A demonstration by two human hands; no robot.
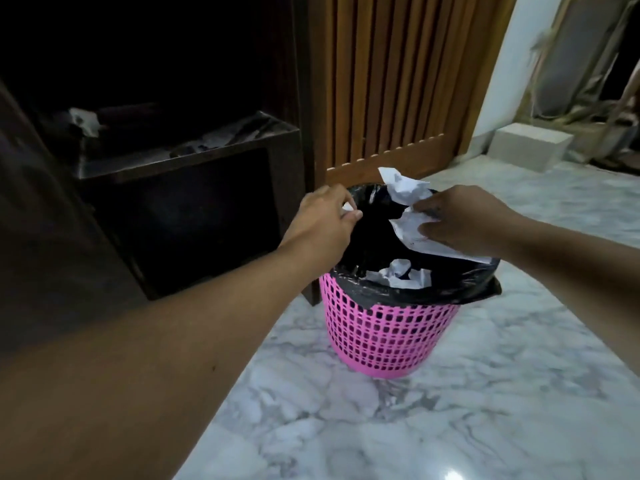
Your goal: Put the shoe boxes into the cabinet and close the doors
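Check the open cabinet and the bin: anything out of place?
Yes. Crumpled paper lies on the dark cabinet shelf, with flatter scraps beside it. Both hands, left and right, hold paper over the pink bin.

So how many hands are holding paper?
2. The left hand pinches a small scrap over the bin; the right hand grips crumpled paper above it.

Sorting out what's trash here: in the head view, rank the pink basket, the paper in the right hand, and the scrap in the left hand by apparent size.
1. pink basket
2. paper in the right hand
3. scrap in the left hand, mostly hidden by the fingers, so its full size is unsure
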